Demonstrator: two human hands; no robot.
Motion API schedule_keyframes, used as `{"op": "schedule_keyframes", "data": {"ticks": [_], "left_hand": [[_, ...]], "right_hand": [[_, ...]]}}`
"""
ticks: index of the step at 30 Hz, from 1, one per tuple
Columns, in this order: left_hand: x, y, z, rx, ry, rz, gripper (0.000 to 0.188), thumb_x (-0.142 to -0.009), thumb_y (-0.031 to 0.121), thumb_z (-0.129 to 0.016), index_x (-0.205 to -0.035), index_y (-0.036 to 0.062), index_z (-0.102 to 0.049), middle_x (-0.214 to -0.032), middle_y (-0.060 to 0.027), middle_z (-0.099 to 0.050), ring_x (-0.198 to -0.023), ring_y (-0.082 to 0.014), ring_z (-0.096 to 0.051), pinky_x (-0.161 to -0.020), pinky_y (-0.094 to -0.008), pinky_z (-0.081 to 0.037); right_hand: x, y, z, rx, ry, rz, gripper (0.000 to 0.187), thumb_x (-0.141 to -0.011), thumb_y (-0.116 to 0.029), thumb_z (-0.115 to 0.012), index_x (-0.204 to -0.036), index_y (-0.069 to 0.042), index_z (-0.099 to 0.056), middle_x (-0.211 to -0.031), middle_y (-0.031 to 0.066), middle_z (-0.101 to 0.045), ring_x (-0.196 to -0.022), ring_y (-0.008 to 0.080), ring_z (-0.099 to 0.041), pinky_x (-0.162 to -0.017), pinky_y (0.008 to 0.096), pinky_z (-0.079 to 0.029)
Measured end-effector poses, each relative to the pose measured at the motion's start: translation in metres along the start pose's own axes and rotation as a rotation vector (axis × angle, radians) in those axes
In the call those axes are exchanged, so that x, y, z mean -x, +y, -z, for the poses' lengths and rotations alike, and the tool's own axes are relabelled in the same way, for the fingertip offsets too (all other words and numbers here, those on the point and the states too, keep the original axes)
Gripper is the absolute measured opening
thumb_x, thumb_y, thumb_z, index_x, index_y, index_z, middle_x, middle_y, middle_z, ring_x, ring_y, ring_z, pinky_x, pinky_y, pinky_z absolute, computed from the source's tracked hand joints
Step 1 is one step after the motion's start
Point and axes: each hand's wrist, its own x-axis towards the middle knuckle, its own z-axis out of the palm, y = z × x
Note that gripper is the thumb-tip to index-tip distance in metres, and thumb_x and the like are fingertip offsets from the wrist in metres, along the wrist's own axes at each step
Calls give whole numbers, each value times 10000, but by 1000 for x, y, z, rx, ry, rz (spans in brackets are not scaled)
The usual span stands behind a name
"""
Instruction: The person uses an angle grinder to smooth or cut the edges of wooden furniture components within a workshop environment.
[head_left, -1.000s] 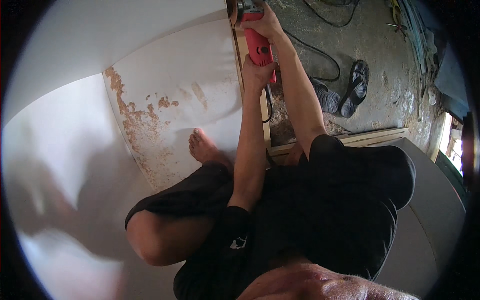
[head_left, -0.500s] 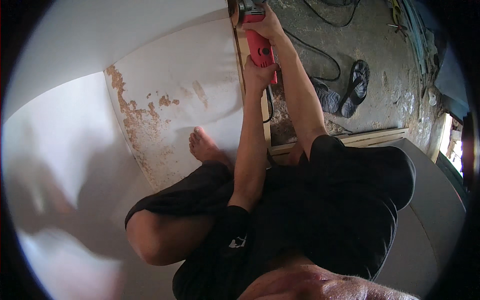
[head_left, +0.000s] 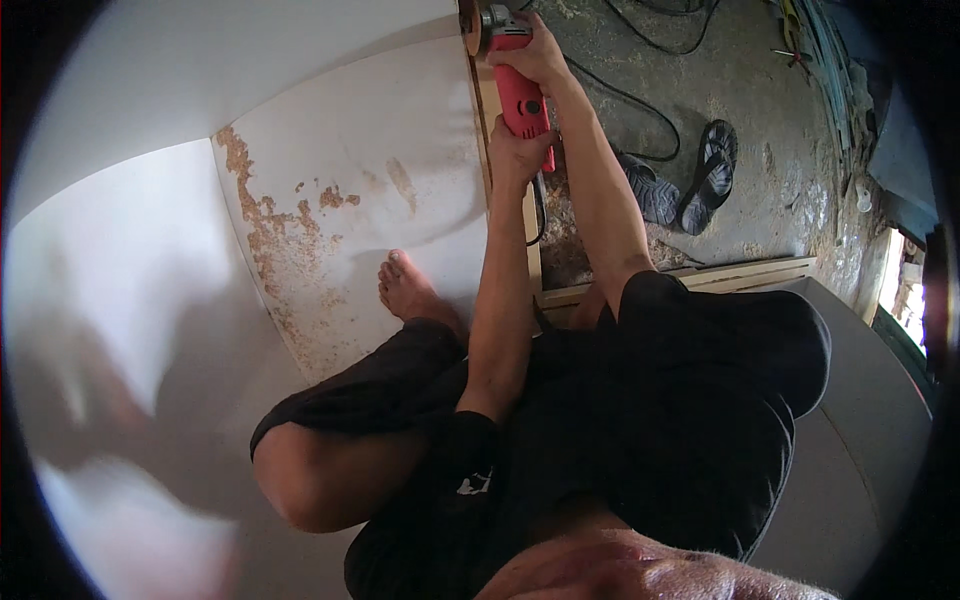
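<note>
At the top of the head view, both my hands hold a red angle grinder [head_left: 522,100] with a grey metal head. My left hand [head_left: 518,152] is wrapped round its rear end. Further forward, my right hand [head_left: 537,57] grips the body near the head. The brownish disc [head_left: 473,27] is at the left of the head, over the edge of a white panel. A pale wooden strip [head_left: 488,92] runs along that edge beneath the tool. Whether the disc touches the strip or panel, I cannot tell.
A black cord [head_left: 541,215] hangs from the grinder, and another cord [head_left: 640,105] loops over the concrete floor. Dark flip-flops [head_left: 711,178] lie at the right. Brown sawdust [head_left: 270,225] is scattered on the white panel [head_left: 420,120], where my bare foot stands. White walls rise at the left.
The grinder's head and disc have shifted very slightly toward me, so a little more of the disc shows. Both hands keep their hold.
</note>
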Motion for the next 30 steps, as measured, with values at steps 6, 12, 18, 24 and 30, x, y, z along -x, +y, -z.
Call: {"op": "schedule_keyframes", "data": {"ticks": [6, 12, 18, 24, 30], "left_hand": [[-6, 10, 6, -2, -20, 20, 679, -567, 250, -852, -1133, -17, -590, -1020, -179, -708, -920, -303, -706, -794, -404, -564], [-10, 10, 0, -2, -25, -8, 628, -600, 253, -850, -1103, -25, -597, -988, -155, -708, -864, -254, -706, -756, -375, -566], [-9, -1, -2, -5, -10, -11, 661, -588, 264, -854, -1122, -21, -590, -999, -170, -706, -894, -290, -704, -768, -394, -563], [3, -8, -4, -53, -5, 18, 619, -614, 256, -865, -1109, -8, -602, -992, -143, -711, -870, -252, -709, -754, -374, -565], [12, -3, 3, -13, -36, 41, 728, -561, 302, -851, -1156, -17, -580, -1047, -221, -706, -979, -365, -702, -845, -444, -556]], "right_hand": [[-14, -6, 0, -9, 8, 55, 1043, -574, -221, -971, -1448, -76, -421, -1214, 146, -643, -1056, 284, -650, -873, 431, -583], [-18, -9, 5, -83, -58, -93, 1125, -568, -271, -988, -1499, -86, -384, -1279, 154, -631, -1128, 304, -637, -914, 439, -570], [-16, 6, -3, 29, 47, 107, 977, -590, -185, -951, -1415, -48, -445, -1085, 131, -686, -954, 247, -681, -804, 410, -600], [2, 9, 0, 10, 9, 7, 951, -547, -238, -947, -1364, -47, -498, -1136, 147, -684, -998, 257, -686, -848, 402, -588], [9, 9, -2, -31, 10, 30, 981, -526, -281, -953, -1368, -56, -505, -1177, 159, -673, -1034, 279, -681, -897, 410, -574]]}}
